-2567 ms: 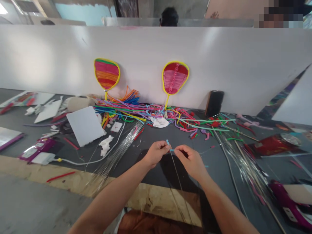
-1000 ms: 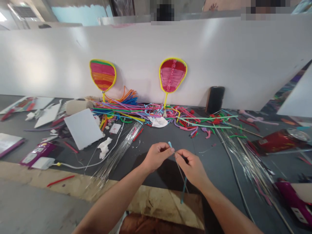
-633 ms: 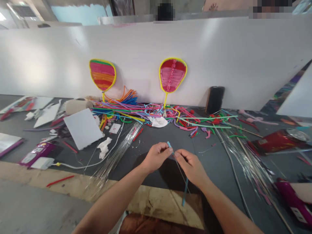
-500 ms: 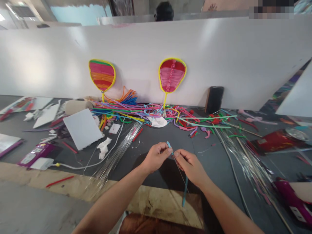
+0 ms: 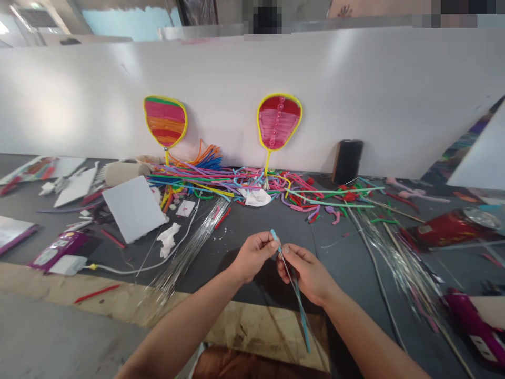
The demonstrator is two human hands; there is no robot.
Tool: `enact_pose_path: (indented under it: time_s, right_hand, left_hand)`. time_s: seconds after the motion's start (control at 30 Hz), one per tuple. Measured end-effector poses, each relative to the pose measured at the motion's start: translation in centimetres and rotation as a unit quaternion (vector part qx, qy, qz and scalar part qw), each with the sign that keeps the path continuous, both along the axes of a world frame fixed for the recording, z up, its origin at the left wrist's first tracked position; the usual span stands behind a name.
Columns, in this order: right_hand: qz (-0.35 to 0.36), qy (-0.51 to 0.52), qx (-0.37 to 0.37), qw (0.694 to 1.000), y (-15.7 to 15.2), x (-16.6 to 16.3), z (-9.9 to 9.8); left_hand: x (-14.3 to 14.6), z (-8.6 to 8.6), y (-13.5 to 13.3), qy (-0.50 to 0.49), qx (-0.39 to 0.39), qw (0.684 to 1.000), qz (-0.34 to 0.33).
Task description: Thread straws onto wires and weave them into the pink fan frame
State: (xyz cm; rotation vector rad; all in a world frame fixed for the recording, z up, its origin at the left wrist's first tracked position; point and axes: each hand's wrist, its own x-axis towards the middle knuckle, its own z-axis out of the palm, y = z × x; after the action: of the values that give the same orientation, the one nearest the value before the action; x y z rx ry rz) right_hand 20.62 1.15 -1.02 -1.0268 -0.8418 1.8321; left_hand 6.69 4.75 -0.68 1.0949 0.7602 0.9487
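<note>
A light-blue pipe cleaner (image 5: 305, 331) is held over the dark tabletop, its upper end coiled around a thin metal wire. My left hand (image 5: 254, 255) pinches the coiled part between thumb and fingertips, with a short blue tip standing above. Just below and to the right, my right hand (image 5: 305, 268) is closed, thumb and finger touching the wire and pipe cleaner under the coil. The loose blue length and the wire slant down past my right hand toward the table's front edge. The exact contact inside my right fingers is partly hidden.
Two yellow-rimmed fan shapes (image 5: 279, 122) stand against the white board (image 5: 221, 68). Below lies a heap of colourful pipe cleaners (image 5: 197, 176). Bundles of metal wires (image 5: 189, 250) flank my hands. A phone (image 5: 347, 162), a red can (image 5: 453, 227) and purple glue-gun-like tools (image 5: 65, 247) sit around.
My right hand's fingers have shifted and spread slightly around the coil's lower end. The hanging blue length has swung and now reaches lower. My left hand stays nearly in place.
</note>
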Motion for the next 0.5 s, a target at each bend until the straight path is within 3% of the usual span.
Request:
enact_pose_path:
  time_s: [0.37, 0.5]
  right_hand:
    - [0.015, 0.001, 0.011, 1.000, 0.03, 0.05, 0.15]
    - [-0.009, -0.058, 0.067, 0.996, -0.03, 0.01, -0.01]
  left_hand:
    - [-0.11, 0.20, -0.05, -0.022, -0.014, 1.000, -0.001]
    - [0.00, 0.21, -0.07, -0.019, 0.002, 1.000, -0.007]
